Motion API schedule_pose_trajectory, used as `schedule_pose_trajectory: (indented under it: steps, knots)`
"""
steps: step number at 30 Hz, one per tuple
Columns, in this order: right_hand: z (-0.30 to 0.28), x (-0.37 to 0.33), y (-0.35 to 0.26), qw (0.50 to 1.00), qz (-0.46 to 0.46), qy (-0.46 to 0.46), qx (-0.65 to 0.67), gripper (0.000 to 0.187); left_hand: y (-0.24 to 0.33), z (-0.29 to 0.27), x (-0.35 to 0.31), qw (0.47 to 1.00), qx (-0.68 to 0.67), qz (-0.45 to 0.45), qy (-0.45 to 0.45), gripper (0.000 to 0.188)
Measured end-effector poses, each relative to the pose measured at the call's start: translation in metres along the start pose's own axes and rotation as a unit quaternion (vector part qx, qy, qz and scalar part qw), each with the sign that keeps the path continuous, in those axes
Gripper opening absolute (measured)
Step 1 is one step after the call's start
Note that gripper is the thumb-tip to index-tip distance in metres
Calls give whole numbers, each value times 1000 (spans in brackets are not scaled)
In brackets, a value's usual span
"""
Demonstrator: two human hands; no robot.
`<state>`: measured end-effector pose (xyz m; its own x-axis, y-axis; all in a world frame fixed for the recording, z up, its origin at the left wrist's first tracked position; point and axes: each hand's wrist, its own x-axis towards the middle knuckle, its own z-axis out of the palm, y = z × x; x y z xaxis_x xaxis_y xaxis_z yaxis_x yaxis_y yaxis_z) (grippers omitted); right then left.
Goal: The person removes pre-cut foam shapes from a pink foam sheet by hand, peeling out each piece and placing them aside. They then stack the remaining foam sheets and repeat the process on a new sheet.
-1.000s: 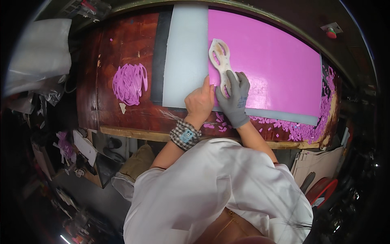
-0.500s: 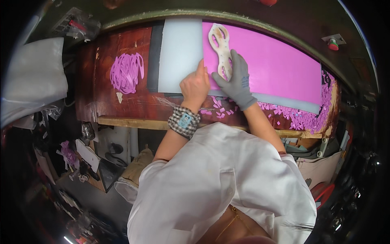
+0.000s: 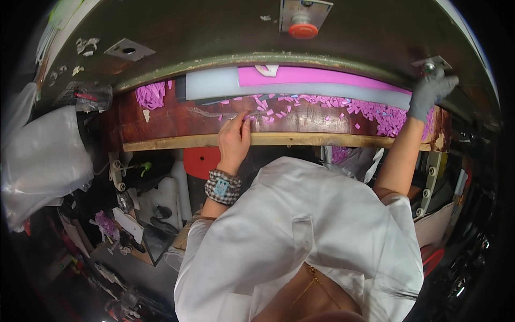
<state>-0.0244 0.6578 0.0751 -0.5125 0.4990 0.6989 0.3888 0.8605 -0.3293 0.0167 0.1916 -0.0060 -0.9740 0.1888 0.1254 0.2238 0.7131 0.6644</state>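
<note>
My bare left hand (image 3: 234,140), in a checked wristband, is at the table's front part. Its thumb and forefinger are pinched together by small pink offcuts (image 3: 269,119); whether a piece is between them cannot be made out. My right hand (image 3: 426,96), in a grey glove, is raised at the far right with its fingers apart. It touches a push button (image 3: 429,66) on the dark green machine front (image 3: 214,40). Below that front, a strip of pink sheet (image 3: 322,78) shows on a whitish board (image 3: 212,84). Only the end of a pale cutting template (image 3: 266,70) is visible on the sheet.
A large red button (image 3: 303,30) juts from the machine front. Looped pink cut strips (image 3: 151,95) lie at the table's left. Pink scraps (image 3: 394,121) heap up at the right. A wooden rail (image 3: 268,139) edges the table, and clear plastic sheeting (image 3: 45,153) hangs at left.
My right hand has left the template and gone up right to the button. My left hand has drawn back off the sheet. The machine front now covers most of the sheet and template.
</note>
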Motion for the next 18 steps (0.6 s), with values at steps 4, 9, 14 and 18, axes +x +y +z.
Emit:
schedule_pose_trajectory:
  steps: [4,9,14,18]
  knots:
    - [6,-1,-14,996,75,8,41,79,1,17,20,998,57,-3,22,15]
    - [-3,-9,-24,990,86,-2,108,90,-3,20,22,997,73,-4,39,12]
    - [-28,-107,-46,936,191,-219,199,77,-24,27,18,997,62,-7,44,10]
    - [-48,-202,-50,906,-139,-347,198,21,-35,34,14,999,29,-27,36,7]
